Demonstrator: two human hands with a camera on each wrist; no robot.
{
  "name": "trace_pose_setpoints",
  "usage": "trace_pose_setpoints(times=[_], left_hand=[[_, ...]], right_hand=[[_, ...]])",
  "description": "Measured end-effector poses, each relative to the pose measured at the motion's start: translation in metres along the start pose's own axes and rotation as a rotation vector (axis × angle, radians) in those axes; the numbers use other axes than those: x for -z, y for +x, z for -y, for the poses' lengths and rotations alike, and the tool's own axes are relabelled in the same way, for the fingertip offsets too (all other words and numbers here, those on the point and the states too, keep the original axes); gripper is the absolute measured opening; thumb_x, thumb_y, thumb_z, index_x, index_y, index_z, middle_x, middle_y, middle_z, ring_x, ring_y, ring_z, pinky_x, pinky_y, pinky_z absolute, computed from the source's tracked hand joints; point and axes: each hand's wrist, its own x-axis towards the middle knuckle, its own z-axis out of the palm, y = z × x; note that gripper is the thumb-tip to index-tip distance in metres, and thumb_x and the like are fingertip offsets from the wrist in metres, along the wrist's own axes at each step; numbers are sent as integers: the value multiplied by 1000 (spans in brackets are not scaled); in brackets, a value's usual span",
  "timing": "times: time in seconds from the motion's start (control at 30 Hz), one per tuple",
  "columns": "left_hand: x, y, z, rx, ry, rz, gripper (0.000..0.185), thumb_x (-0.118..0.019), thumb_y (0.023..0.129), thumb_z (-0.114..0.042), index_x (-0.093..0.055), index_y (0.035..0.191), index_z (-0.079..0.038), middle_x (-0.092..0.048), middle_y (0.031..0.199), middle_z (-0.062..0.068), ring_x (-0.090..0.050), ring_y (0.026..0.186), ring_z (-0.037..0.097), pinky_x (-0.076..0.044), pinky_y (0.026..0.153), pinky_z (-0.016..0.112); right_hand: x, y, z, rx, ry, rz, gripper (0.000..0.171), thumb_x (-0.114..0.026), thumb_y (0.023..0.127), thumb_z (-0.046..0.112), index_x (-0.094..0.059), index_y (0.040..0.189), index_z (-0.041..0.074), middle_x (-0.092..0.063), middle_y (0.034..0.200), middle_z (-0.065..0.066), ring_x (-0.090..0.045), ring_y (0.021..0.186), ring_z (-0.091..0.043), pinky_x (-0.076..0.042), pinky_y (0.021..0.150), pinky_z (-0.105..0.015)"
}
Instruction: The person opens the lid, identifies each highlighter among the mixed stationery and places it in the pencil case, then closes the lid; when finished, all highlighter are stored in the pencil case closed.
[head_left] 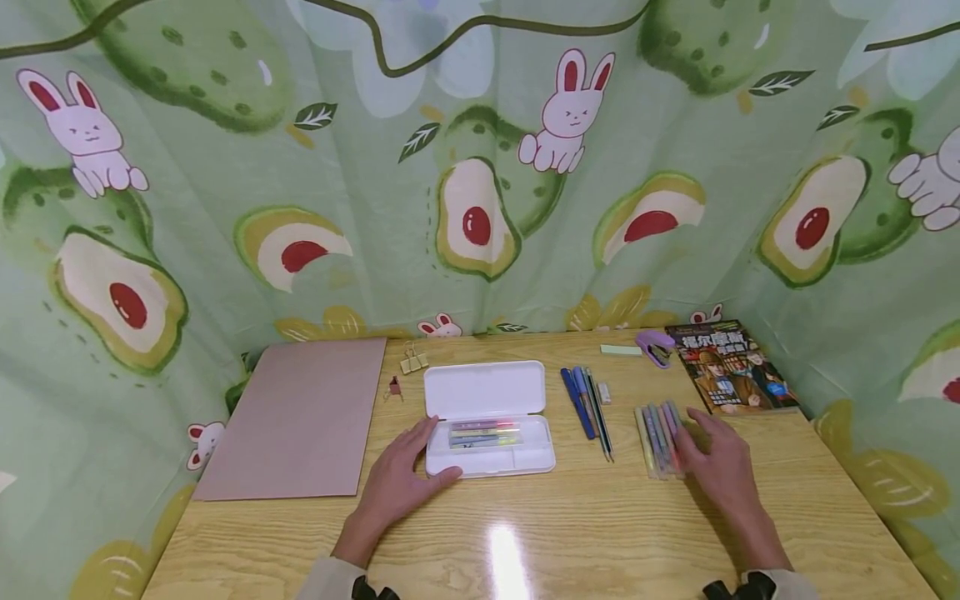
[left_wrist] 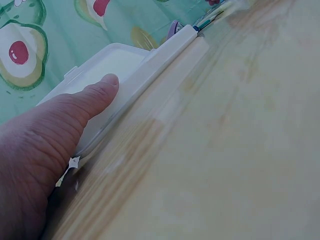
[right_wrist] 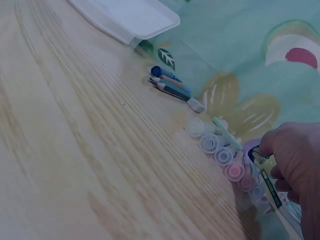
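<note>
Green fabric printed with avocados and rabbits hangs behind and beside a wooden bench (head_left: 570, 533). At mid-bench lies an open white pencil case (head_left: 487, 417), lid back, with a few coloured pens in its tray. The left hand (head_left: 401, 483) rests flat against the case's near left corner, fingers straight and slightly apart, thumb along the tray's front edge. The right hand (head_left: 720, 467) lies toward the right edge of the bench over a row of pastel pens (head_left: 658, 437), fingers lightly bent on them.

The head view alone shows the full layout: a brown board (head_left: 300, 417) at the left edge, binder clips (head_left: 412, 361) near the back edge, 3 dark pens (head_left: 588, 404) with a small eraser between case and pastel pens, a purple stapler (head_left: 655, 346) and a book (head_left: 731, 367) at the back right. The book's cover carries Chinese characters, too small to read.

The left wrist view adds the thumb (left_wrist: 97, 92) pressed to the case's wall. The right wrist view shows the pastel pens' round cap ends (right_wrist: 220, 150) and fingertips (right_wrist: 272, 145) pinching 1 pen, its label printing illegible.
</note>
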Motion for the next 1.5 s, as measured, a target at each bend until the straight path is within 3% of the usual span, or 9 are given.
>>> trace_pose_setpoints(times=[0.13,0.33,0.53,0.77,1.03,1.23,1.5], left_hand=[[0,0,0,4,-3,2,100,-69,83,-79,-36,164,-30,-38,166,-4,-40,151,31,-37,118,58],[1,-1,0,-4,-8,0,100,-69,83,-78,-36,164,-30,-38,166,-3,-40,151,31,-38,117,58],[1,-1,0,-8,-8,-5,100,-69,83,-78,-36,164,-29,-39,166,-3,-40,151,31,-38,117,59],[2,-1,0,-8,-11,-7,100,-69,83,-78,-35,164,-30,-38,166,-4,-40,151,32,-37,118,59],[0,-1,2,-15,1,-12,99,-68,84,-79,-36,164,-30,-38,166,-4,-40,151,31,-38,117,59],[0,-1,3,-32,11,-20,98,-68,84,-78,-38,164,-29,-40,166,-4,-42,150,31,-39,116,58],[-1,-2,3,-19,6,-33,98,-68,82,-80,-38,163,-33,-40,165,-7,-42,150,28,-40,116,57]], right_hand=[[1,-1,-3,-23,-36,32,40,-69,98,8,-63,131,-14,-61,130,-39,-55,123,-58,-43,100,-71],[0,-1,-10,-12,-86,11,34,-69,95,5,-67,121,-16,-66,118,-39,-60,112,-57,-46,94,-70],[1,0,-13,-57,-131,14,30,-68,94,7,-69,112,-17,-64,112,-39,-58,106,-57,-46,89,-70],[-2,1,-15,-124,-175,-40,24,-72,95,7,-72,102,-16,-63,104,-35,-58,98,-52,-47,80,-65],[-2,1,-13,-131,-173,-90,22,-71,97,5,-72,100,-16,-64,105,-34,-58,100,-52,-46,82,-66],[2,3,-4,-70,-136,-153,21,-72,96,3,-72,101,-17,-63,105,-32,-57,100,-50,-47,82,-65],[-7,7,20,157,-53,-141,14,-80,88,-3,-76,98,-12,-67,101,-25,-61,95,-43,-50,77,-56]])
